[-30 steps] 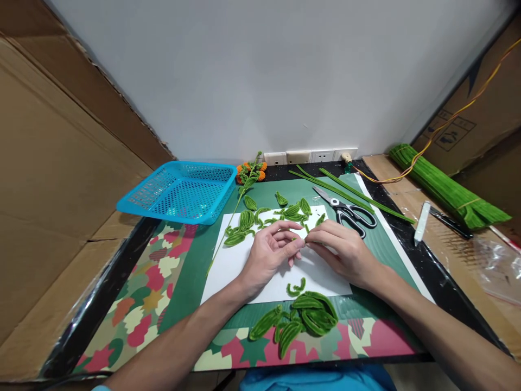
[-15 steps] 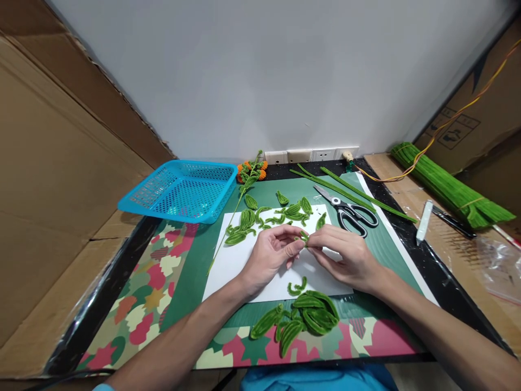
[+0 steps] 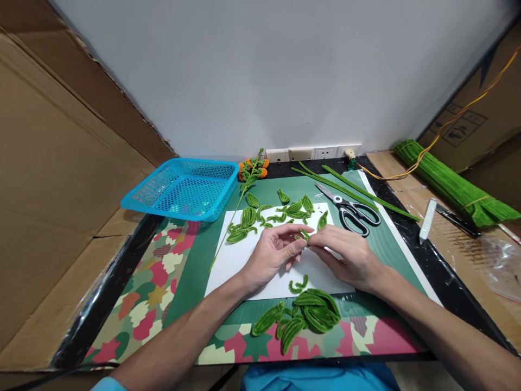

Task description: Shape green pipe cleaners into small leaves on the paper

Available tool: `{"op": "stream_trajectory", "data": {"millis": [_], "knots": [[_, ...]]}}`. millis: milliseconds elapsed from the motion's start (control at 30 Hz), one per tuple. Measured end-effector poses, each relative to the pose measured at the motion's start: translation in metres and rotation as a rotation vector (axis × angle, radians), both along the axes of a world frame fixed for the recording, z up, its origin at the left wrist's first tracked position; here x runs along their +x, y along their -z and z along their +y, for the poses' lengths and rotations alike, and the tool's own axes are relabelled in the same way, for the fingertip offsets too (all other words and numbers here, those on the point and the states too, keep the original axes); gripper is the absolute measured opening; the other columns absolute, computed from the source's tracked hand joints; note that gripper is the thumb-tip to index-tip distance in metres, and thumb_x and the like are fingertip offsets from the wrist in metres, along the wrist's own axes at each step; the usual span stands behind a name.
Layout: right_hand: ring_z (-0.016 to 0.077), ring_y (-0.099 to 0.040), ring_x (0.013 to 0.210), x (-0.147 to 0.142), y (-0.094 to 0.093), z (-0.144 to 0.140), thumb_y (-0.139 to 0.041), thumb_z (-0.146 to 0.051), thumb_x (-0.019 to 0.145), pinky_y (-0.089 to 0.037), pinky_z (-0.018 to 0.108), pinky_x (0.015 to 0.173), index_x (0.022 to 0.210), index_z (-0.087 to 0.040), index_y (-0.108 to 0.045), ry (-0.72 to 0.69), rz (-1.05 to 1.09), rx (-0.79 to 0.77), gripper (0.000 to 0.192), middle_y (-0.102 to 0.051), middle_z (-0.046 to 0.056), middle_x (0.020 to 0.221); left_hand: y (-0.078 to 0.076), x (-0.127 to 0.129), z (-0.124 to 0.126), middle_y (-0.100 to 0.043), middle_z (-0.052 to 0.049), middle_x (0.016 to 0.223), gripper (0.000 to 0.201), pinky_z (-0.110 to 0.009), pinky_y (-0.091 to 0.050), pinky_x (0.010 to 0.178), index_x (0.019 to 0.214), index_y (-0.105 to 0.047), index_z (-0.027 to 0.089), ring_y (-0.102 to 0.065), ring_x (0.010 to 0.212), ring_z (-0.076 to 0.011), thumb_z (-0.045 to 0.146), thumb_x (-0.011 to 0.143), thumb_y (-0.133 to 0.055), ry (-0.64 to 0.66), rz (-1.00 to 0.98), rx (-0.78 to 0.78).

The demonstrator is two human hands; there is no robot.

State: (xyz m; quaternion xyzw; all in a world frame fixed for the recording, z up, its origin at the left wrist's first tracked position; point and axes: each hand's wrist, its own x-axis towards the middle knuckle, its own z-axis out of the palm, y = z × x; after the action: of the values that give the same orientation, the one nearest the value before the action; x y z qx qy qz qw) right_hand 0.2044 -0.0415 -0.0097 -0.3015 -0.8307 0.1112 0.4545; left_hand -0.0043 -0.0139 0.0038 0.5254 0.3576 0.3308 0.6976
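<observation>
My left hand (image 3: 273, 254) and my right hand (image 3: 344, 254) meet fingertip to fingertip over a white sheet of paper (image 3: 236, 260). Between them they pinch a small green pipe-cleaner piece (image 3: 304, 234). Just below the hands lie two short curled green bits (image 3: 297, 285). A pile of finished green pipe-cleaner leaves (image 3: 303, 317) sits at the near edge. More green leaves (image 3: 280, 212) are scattered along the far side of the paper.
Black-handled scissors (image 3: 352, 209) lie right of the paper beside long green stems (image 3: 358, 195). A blue mesh basket (image 3: 183, 187) stands at back left. A stem with orange flowers (image 3: 250, 171) lies near the wall sockets. A bundle of green pipe cleaners (image 3: 451, 182) rests far right.
My hands have stayed together over the paper, shifting only slightly while my fingers work the small green piece. The view drifted a little.
</observation>
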Motion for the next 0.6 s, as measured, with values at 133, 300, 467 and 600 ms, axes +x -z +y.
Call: {"op": "stream_trajectory", "data": {"millis": [133,300,467,600], "knots": [[0.0203,-0.068,0.077,-0.0006,-0.0014,-0.0014,-0.055,-0.008,0.104,-0.058,0.034,0.069,0.113,-0.018,-0.067,-0.024,0.031,-0.022,0.018,-0.074,0.008,0.088,-0.0022,-0.0001,-0.001,-0.062,0.002,0.062,0.043,-0.016,-0.041,0.041,0.106,-0.074,0.013,-0.052,0.045,-0.0062,0.046,0.082,-0.088,0.0,-0.005,0.001],[0.0195,-0.07,0.078,-0.0015,-0.0015,-0.0029,-0.056,-0.01,0.104,-0.058,0.033,0.069,0.115,-0.019,-0.067,-0.031,0.078,-0.054,0.019,-0.075,0.007,0.089,-0.0041,0.0004,-0.001,-0.067,0.0,0.064,0.043,-0.017,-0.044,0.041,0.101,-0.072,0.013,-0.056,0.045,-0.008,0.048,0.081,-0.088,0.015,-0.026,-0.007],[0.0202,-0.071,0.078,-0.0004,0.0003,-0.0038,-0.058,-0.01,0.103,-0.058,0.033,0.069,0.116,-0.018,-0.066,-0.013,0.075,-0.076,0.018,-0.075,0.009,0.091,-0.0037,0.0016,-0.0002,-0.069,-0.001,0.065,0.042,-0.017,-0.046,0.039,0.1,-0.072,0.012,-0.058,0.044,-0.0091,0.046,0.082,-0.088,0.006,-0.038,-0.006],[0.0209,-0.071,0.081,-0.0009,0.001,-0.0043,-0.062,-0.013,0.103,-0.059,0.033,0.071,0.114,-0.018,-0.065,-0.009,0.06,-0.076,0.013,-0.075,0.01,0.093,-0.0022,0.0022,0.0001,-0.069,-0.001,0.065,0.04,-0.017,-0.048,0.041,0.099,-0.072,0.012,-0.059,0.046,-0.009,0.043,0.081,-0.09,-0.01,-0.056,-0.019]]}}
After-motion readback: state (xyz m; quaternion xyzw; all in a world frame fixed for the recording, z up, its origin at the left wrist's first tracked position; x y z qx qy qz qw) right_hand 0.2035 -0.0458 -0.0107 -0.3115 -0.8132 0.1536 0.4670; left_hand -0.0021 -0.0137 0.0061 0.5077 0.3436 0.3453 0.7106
